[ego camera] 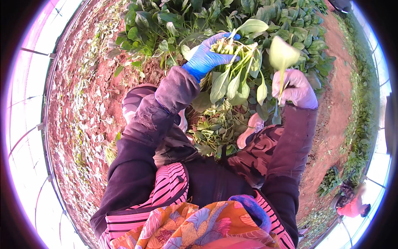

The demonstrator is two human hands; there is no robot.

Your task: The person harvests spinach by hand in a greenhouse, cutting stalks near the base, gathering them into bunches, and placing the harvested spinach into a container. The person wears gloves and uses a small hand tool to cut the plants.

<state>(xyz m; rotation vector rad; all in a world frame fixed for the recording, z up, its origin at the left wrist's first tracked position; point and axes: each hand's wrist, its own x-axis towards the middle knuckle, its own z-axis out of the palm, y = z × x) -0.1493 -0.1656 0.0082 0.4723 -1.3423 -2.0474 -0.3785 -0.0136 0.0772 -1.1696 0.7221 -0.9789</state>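
Note:
My left hand (209, 56), in a blue glove, is closed around a bunch of leafy greens (241, 73) that looks like spinach. The stem ends face up at its fingers, and several leaves hang down on the right side. My right hand (294, 88), in a pale thin glove, pinches the stem of a single light-green leaf (283, 53), whose blade points up and is blurred. Some space separates this leaf from the bunch. Loose leaves and stems (213, 130) lie on the soil between my shoes.
Dense growing greens (186, 18) stand in front of me. Reddish soil (90, 102) strewn with leaf scraps lies to the left. A bare soil path (334, 93) and another planted row (362, 109) run on the right. Another person (353, 202) is low at the far right, by the greenhouse wall.

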